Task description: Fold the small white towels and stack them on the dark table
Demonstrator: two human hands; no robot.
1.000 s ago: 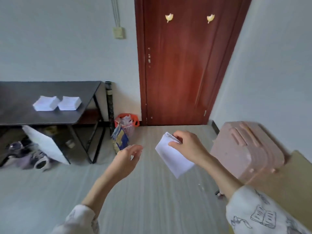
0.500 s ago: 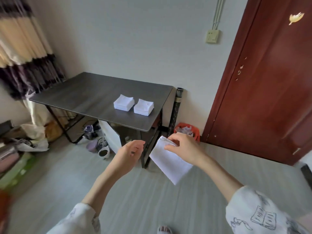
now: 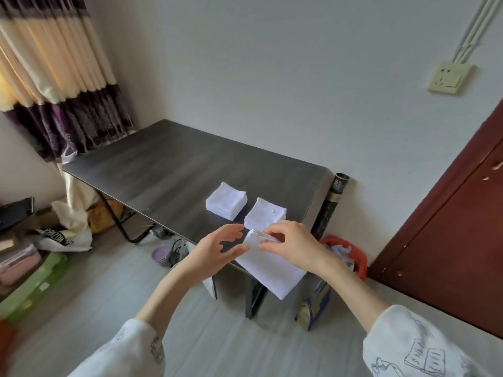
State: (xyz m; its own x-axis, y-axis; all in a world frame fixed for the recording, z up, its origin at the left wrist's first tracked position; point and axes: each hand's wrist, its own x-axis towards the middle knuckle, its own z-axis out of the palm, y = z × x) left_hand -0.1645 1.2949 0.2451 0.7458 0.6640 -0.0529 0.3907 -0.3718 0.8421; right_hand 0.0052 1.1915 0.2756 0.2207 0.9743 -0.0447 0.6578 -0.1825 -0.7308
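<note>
My right hand [image 3: 292,247] pinches the top corner of a small white towel [image 3: 272,270], which hangs down in front of the dark table's near right corner. My left hand [image 3: 215,251] is open just left of the towel, its fingertips close to the towel's upper edge; I cannot tell whether they touch it. On the dark table [image 3: 168,170] lie two stacks of folded white towels side by side, the left stack [image 3: 226,204] and the right stack [image 3: 265,217], just beyond my hands.
A dark tube [image 3: 330,205] leans on the wall by the table's right end, above an orange basket [image 3: 351,254]. A red-brown door [image 3: 457,221] is at right. Bags, shoes and boxes [image 3: 40,257] clutter the floor at left under a curtain [image 3: 54,72].
The view has swung left and closer to the table. My right hand carried the towel along, and my left hand has come up beside the towel's top edge.
</note>
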